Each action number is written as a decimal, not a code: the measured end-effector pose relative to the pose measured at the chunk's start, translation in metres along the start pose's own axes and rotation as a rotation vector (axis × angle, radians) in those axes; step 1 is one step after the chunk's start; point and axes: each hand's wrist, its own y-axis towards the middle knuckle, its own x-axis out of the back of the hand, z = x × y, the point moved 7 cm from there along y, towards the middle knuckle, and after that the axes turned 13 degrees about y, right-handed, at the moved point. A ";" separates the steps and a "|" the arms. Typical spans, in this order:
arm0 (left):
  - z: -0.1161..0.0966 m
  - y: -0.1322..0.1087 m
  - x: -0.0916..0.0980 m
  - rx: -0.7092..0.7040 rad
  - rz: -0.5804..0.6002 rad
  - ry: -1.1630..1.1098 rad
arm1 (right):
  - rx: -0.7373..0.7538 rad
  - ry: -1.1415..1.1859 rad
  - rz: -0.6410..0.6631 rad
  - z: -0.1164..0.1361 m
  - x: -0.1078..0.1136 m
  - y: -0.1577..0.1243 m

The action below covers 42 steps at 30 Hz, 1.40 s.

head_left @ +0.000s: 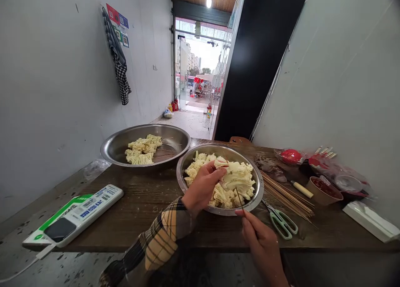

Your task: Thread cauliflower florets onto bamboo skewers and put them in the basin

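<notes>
A steel bowl (258,193) at the middle of the wooden table holds a heap of cauliflower florets (239,180). My left hand (203,187) reaches into it, fingers closed on a floret (220,163) at the top of the heap. My right hand (261,241) is at the bowl's near rim, pinching a thin bamboo skewer (240,199) that points up over the florets. A second steel bowl (175,139) at the back left holds skewered cauliflower (142,150).
A bundle of bamboo skewers (286,195), green-handled scissors (283,222) and a knife (300,189) lie right of the bowl. Red-sauce containers (323,191) and plastic bags stand at the far right. A power bank on a green-white box (75,214) rests at the left edge.
</notes>
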 end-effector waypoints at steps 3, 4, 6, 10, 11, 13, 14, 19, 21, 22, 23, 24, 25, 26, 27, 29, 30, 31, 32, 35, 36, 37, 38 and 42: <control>0.003 0.008 0.003 -0.007 -0.016 -0.012 | -0.011 -0.003 0.053 -0.001 -0.002 0.004; 0.004 0.010 0.004 -0.009 -0.022 -0.004 | -0.018 0.005 0.076 -0.002 -0.004 0.006; 0.006 0.015 0.005 -0.006 -0.025 0.012 | -0.027 0.021 0.098 -0.001 -0.006 0.009; 0.006 0.024 0.000 0.022 0.030 -0.024 | -0.038 0.037 0.048 0.003 -0.005 0.016; 0.005 0.027 -0.002 0.030 0.051 -0.041 | -0.047 0.040 0.040 0.003 -0.005 0.018; 0.005 0.031 -0.005 0.047 0.084 -0.068 | -0.071 0.048 0.022 0.004 -0.005 0.020; 0.006 0.033 -0.005 0.053 0.095 -0.074 | -0.083 0.052 0.006 0.004 -0.004 0.021; 0.015 0.040 0.000 0.068 0.055 -0.068 | -0.109 0.060 -0.037 0.009 -0.007 0.022; 0.018 0.040 0.001 0.066 0.043 -0.078 | -0.113 0.066 -0.056 0.012 -0.009 0.022; 0.019 0.040 0.002 0.066 0.039 -0.082 | -0.123 0.075 -0.066 0.014 -0.011 0.022; 0.019 0.040 0.002 0.068 0.035 -0.086 | -0.139 0.089 -0.068 0.014 -0.012 0.021; 0.019 0.040 0.003 0.073 0.030 -0.096 | -0.156 0.104 -0.071 0.014 -0.014 0.021; 0.019 0.040 0.003 0.080 0.026 -0.109 | -0.169 0.118 -0.076 0.014 -0.015 0.021; 0.019 0.039 0.004 0.085 0.029 -0.125 | -0.175 0.130 -0.085 0.015 -0.016 0.021; 0.018 0.039 0.003 0.087 0.039 -0.144 | -0.173 0.137 -0.095 0.015 -0.016 0.021; 0.016 0.038 0.002 0.078 0.081 -0.178 | -0.157 0.139 -0.118 0.017 -0.016 0.021; 0.015 0.038 0.001 0.072 0.106 -0.189 | -0.154 0.136 -0.128 0.017 -0.017 0.021; 0.015 0.037 0.000 0.066 0.125 -0.196 | -0.155 0.134 -0.136 0.017 -0.017 0.021; 0.015 0.037 0.000 0.063 0.138 -0.201 | -0.159 0.135 -0.141 0.016 -0.018 0.020; 0.016 0.036 0.002 0.064 0.139 -0.199 | -0.186 0.163 -0.136 0.013 -0.020 0.019; 0.017 0.036 0.003 0.063 0.136 -0.199 | -0.199 0.179 -0.129 0.010 -0.021 0.019; 0.017 0.036 0.004 0.059 0.132 -0.199 | -0.209 0.192 -0.121 0.008 -0.020 0.019; 0.017 0.036 0.005 0.054 0.124 -0.197 | -0.219 0.201 -0.109 0.006 -0.020 0.019; 0.017 0.036 0.007 0.041 0.095 -0.179 | -0.240 0.210 -0.003 -0.004 -0.018 0.022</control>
